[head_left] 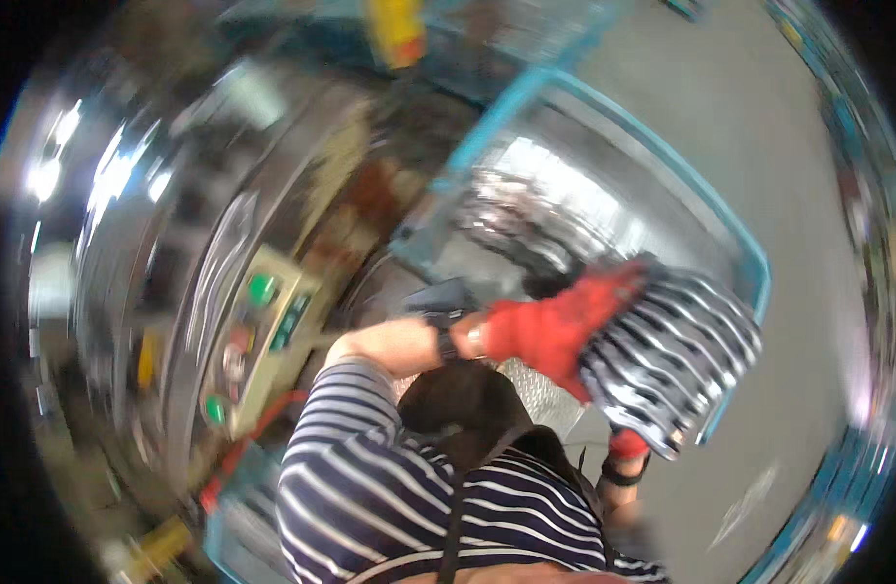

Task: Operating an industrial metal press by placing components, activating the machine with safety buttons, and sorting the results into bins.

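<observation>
A stack of shiny, ridged metal parts (674, 350) is held up in front of my body, slightly to the right. My left hand (565, 326), in a red glove, is closed on the left side of the stack; its fingertips are blurred. Under the near end of the stack, my right hand (628, 445) shows only the red cuff end of its glove. It supports the stack from below, its fingers hidden by the metal. Beyond the hands is a blue-rimmed bin (672, 146) with more shiny metal pieces (511, 214) inside.
To the left stands a machine with a beige control box (265, 341) carrying green and red buttons. A yellow and red object (397, 34) hangs at the top. Another blue-edged container (239, 530) is at lower left. Grey floor (808, 243) runs along the right. Motion blurs much of the view.
</observation>
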`<state>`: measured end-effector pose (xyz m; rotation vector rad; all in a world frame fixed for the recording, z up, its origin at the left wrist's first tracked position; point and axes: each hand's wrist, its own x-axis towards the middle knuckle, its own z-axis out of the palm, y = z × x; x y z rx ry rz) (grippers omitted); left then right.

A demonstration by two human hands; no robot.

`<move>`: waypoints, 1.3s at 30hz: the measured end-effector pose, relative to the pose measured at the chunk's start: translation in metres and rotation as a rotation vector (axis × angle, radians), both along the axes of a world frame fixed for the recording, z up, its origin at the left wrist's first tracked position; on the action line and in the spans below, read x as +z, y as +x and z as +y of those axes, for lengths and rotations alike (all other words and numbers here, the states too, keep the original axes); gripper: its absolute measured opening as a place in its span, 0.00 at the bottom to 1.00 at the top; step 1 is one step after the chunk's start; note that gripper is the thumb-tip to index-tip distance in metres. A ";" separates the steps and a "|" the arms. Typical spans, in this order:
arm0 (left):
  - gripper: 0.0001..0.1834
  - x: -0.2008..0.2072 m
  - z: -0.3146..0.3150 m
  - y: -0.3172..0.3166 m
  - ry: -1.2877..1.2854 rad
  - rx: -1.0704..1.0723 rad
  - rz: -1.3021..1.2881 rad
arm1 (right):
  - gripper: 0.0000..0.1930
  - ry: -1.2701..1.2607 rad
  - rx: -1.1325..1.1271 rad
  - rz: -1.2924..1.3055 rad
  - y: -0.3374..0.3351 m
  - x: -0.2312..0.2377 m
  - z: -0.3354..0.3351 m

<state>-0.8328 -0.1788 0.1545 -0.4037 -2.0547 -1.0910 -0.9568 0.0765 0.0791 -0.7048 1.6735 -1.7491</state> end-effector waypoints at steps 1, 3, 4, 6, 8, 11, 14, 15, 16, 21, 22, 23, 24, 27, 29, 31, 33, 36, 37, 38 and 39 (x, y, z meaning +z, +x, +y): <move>0.74 0.008 0.005 0.004 0.047 0.040 -0.007 | 0.30 -0.011 0.040 0.016 -0.004 0.019 -0.007; 0.77 0.034 0.008 0.016 -0.019 0.166 0.102 | 0.28 -0.083 0.172 0.034 -0.021 0.031 -0.025; 0.78 0.045 0.004 0.028 -0.041 0.222 0.090 | 0.28 -0.107 0.215 0.054 -0.021 0.043 -0.038; 0.77 0.067 0.010 0.040 -0.067 0.317 0.063 | 0.26 -0.158 0.309 0.060 -0.030 0.063 -0.059; 0.74 0.084 0.020 0.059 -0.075 0.427 0.143 | 0.25 -0.203 0.405 0.045 -0.025 0.079 -0.077; 0.71 0.115 0.024 0.107 -0.124 0.601 0.082 | 0.23 -0.269 0.545 -0.016 0.001 0.090 -0.105; 0.67 0.154 0.026 0.156 -0.154 0.726 -0.061 | 0.21 -0.327 0.695 -0.154 0.042 0.103 -0.136; 0.68 0.163 0.027 0.173 -0.158 0.765 -0.106 | 0.21 -0.342 0.757 -0.230 0.060 0.104 -0.149; 0.68 0.173 0.029 0.198 -0.226 0.841 -0.190 | 0.20 -0.355 0.814 -0.325 0.079 0.104 -0.162; 0.67 0.201 0.019 0.301 -0.292 1.095 -0.480 | 0.18 -0.415 1.036 -0.172 0.203 0.094 -0.218; 0.67 0.213 0.012 0.322 -0.179 1.055 -0.555 | 0.17 -0.415 0.988 0.214 0.230 0.094 -0.226; 0.66 0.214 0.002 0.344 -0.243 1.100 -0.580 | 0.15 -0.700 0.825 0.687 0.256 0.076 -0.242; 0.66 0.218 -0.001 0.367 -0.185 1.140 -0.657 | 0.14 -0.712 0.813 0.726 0.296 0.102 -0.249; 0.65 0.226 -0.020 0.426 -0.144 1.257 -0.865 | 0.11 -0.743 0.932 0.627 0.378 0.096 -0.275; 0.63 0.215 -0.042 0.470 -0.094 1.245 -0.940 | 0.11 -0.634 1.001 0.418 0.431 0.073 -0.285; 0.62 0.202 -0.062 0.506 0.032 1.267 -1.031 | 0.12 -0.608 0.962 0.335 0.485 0.059 -0.299; 0.60 0.178 -0.082 0.550 0.112 1.262 -1.114 | 0.12 -0.622 1.015 0.205 0.522 0.063 -0.309; 0.58 0.151 -0.123 0.587 0.310 1.170 -1.165 | 0.15 -0.429 1.127 0.059 0.559 0.039 -0.324; 0.58 0.144 -0.135 0.596 0.397 1.132 -1.166 | 0.16 -0.329 1.179 0.016 0.573 0.018 -0.329; 0.55 0.132 -0.153 0.603 0.405 1.083 -1.154 | 0.16 -0.529 0.913 0.178 0.594 -0.015 -0.334; 0.53 0.112 -0.168 0.615 0.564 1.018 -1.162 | 0.16 -0.338 0.963 -0.324 0.605 -0.013 -0.337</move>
